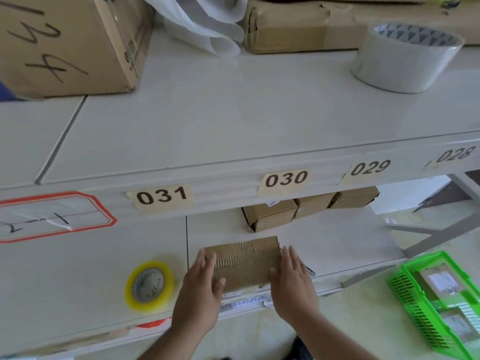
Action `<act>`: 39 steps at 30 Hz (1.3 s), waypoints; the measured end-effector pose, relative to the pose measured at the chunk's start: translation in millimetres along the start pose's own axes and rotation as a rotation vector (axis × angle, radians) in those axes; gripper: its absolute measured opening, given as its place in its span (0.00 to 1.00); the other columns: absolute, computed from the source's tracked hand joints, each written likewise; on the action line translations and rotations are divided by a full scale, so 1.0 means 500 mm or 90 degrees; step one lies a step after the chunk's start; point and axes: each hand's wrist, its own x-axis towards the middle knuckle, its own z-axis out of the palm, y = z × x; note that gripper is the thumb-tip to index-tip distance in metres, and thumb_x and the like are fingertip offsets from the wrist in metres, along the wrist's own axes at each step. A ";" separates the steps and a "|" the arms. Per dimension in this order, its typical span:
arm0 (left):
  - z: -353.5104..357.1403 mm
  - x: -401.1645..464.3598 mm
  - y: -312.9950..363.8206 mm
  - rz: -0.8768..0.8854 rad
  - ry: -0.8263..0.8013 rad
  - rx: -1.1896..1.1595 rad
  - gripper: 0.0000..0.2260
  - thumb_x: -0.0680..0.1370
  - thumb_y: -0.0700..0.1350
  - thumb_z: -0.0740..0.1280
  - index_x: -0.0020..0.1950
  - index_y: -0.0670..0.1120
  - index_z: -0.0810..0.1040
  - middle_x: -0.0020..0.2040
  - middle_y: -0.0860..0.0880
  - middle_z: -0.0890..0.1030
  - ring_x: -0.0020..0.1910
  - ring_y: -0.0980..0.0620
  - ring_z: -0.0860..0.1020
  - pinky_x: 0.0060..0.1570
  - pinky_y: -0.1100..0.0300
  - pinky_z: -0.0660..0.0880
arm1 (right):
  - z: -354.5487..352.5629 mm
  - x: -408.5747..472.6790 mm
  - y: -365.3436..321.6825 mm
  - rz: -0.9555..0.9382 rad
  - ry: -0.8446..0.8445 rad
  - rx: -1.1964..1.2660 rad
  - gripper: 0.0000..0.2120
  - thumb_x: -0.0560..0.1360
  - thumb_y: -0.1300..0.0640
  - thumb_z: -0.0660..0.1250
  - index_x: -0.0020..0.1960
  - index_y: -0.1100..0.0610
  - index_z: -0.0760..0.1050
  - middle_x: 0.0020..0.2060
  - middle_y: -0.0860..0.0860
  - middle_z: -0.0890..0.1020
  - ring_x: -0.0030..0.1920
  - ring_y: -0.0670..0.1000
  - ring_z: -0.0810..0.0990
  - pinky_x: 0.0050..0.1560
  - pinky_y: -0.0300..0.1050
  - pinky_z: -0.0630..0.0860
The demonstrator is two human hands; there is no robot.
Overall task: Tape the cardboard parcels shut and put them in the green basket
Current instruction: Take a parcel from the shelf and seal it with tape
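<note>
Parcel (245, 263): flat brown cardboard with a torn, ribbed top face, lying at the near edge of the lower shelf (337, 245), right of the yellow tape roll.
Left hand (201, 287): pressed against the parcel's left end, fingers (207, 258) spread flat and released, thumb resting on the top face.
Right hand (293, 281): set against the parcel's right end, fingers straight and released, thumb on the top face; the parcel sits between the two palms.
Green basket (415, 302): at the near right, below the shelf edge, well apart from the parcel, with taped parcels inside.
Yellow tape roll (149, 284): lying flat just left of the left hand.
Other small boxes (270, 215): a row farther back on the lower shelf, partly hidden under the upper shelf.
Upper shelf (207, 126): front edge bears labels 031, 030, 029, 028.
Clear tape roll (405, 58): standing at the far right of the upper shelf.
Large carton (65, 42): far left on the upper shelf, with handwritten numbers.
</note>
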 end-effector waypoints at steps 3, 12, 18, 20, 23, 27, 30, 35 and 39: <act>0.001 0.007 0.001 0.021 -0.047 0.088 0.27 0.86 0.58 0.51 0.84 0.55 0.52 0.83 0.58 0.35 0.81 0.51 0.58 0.71 0.57 0.68 | 0.025 -0.016 -0.048 -0.193 0.024 -0.071 0.28 0.87 0.51 0.50 0.86 0.51 0.48 0.84 0.46 0.44 0.84 0.47 0.41 0.83 0.45 0.38; -0.011 0.001 -0.083 0.033 0.057 -0.012 0.23 0.84 0.52 0.64 0.78 0.52 0.68 0.80 0.52 0.66 0.74 0.48 0.72 0.67 0.54 0.73 | 0.062 0.003 -0.040 -0.359 0.032 -0.232 0.27 0.80 0.48 0.58 0.77 0.53 0.72 0.77 0.49 0.71 0.78 0.49 0.68 0.75 0.49 0.59; -0.067 -0.019 -0.294 -0.162 -0.052 0.337 0.24 0.78 0.51 0.67 0.75 0.55 0.70 0.72 0.52 0.74 0.71 0.48 0.73 0.62 0.52 0.74 | 0.057 0.018 -0.036 -0.421 0.042 -0.259 0.25 0.78 0.50 0.60 0.73 0.52 0.78 0.73 0.48 0.77 0.73 0.49 0.75 0.74 0.47 0.61; -0.069 -0.013 -0.298 -0.148 -0.067 0.404 0.22 0.79 0.48 0.63 0.74 0.56 0.71 0.72 0.56 0.73 0.73 0.53 0.70 0.65 0.54 0.70 | 0.041 0.022 -0.039 -0.428 0.032 -0.239 0.21 0.75 0.50 0.70 0.68 0.49 0.82 0.68 0.45 0.81 0.69 0.46 0.79 0.76 0.43 0.66; -0.062 -0.002 -0.277 -0.135 -0.058 0.434 0.20 0.81 0.49 0.61 0.74 0.57 0.71 0.69 0.57 0.76 0.71 0.56 0.72 0.69 0.53 0.66 | 0.003 0.012 -0.057 -0.400 0.004 -0.210 0.20 0.73 0.50 0.77 0.65 0.48 0.84 0.66 0.42 0.82 0.68 0.43 0.79 0.74 0.38 0.61; -0.108 -0.003 -0.232 -0.210 -0.030 0.184 0.11 0.82 0.56 0.63 0.61 0.54 0.76 0.56 0.52 0.83 0.54 0.48 0.81 0.52 0.56 0.77 | -0.050 -0.016 -0.089 -0.329 -0.002 -0.027 0.09 0.82 0.53 0.64 0.59 0.49 0.79 0.65 0.41 0.81 0.69 0.46 0.76 0.70 0.35 0.68; -0.184 -0.052 -0.146 -0.248 0.038 -0.216 0.06 0.82 0.49 0.69 0.45 0.51 0.79 0.40 0.49 0.81 0.38 0.49 0.80 0.32 0.63 0.77 | -0.092 -0.062 -0.158 -0.200 -0.056 0.149 0.06 0.81 0.55 0.65 0.50 0.53 0.80 0.45 0.46 0.84 0.46 0.48 0.82 0.49 0.47 0.79; -0.280 -0.186 0.037 -0.182 0.139 -0.515 0.04 0.79 0.46 0.73 0.53 0.50 0.84 0.47 0.54 0.88 0.47 0.56 0.85 0.50 0.48 0.82 | -0.150 -0.127 -0.266 -0.273 -0.295 0.411 0.07 0.84 0.54 0.66 0.51 0.57 0.80 0.41 0.39 0.80 0.44 0.41 0.78 0.52 0.43 0.75; -0.306 -0.243 0.155 -0.118 0.148 -0.559 0.03 0.78 0.48 0.73 0.50 0.53 0.85 0.46 0.53 0.87 0.47 0.57 0.85 0.46 0.54 0.79 | -0.203 -0.164 -0.283 -0.396 -0.322 0.432 0.15 0.83 0.48 0.69 0.67 0.53 0.79 0.60 0.49 0.85 0.64 0.52 0.82 0.67 0.58 0.77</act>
